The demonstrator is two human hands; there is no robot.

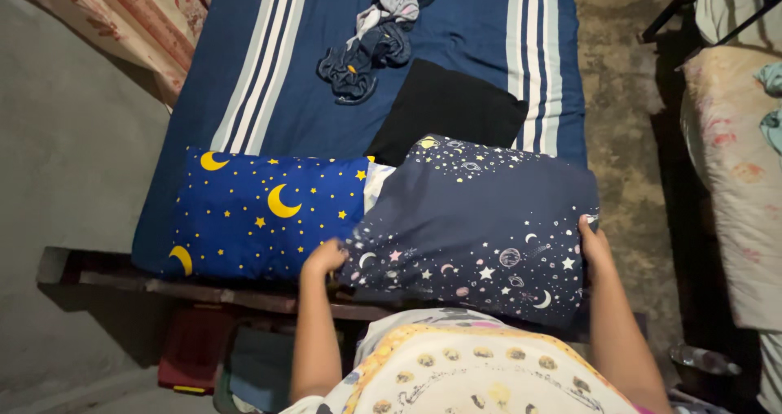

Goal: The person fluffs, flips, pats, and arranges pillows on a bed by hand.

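We are wearing a pale top printed with a yellow-orange band and rows of small brown round motifs, plus thin dark line drawings. Our forearms are showing bare, no sleeves reaching them.

Two pillows [273,214] [481,223], one black cloth [448,105], one crumpled garment [371,43].

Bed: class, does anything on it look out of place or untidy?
Yes. A crumpled bundle of clothes lies loose on the striped blue sheet, and the dark pillow, held by both hands, sits tilted, overlapping the blue moon pillow.
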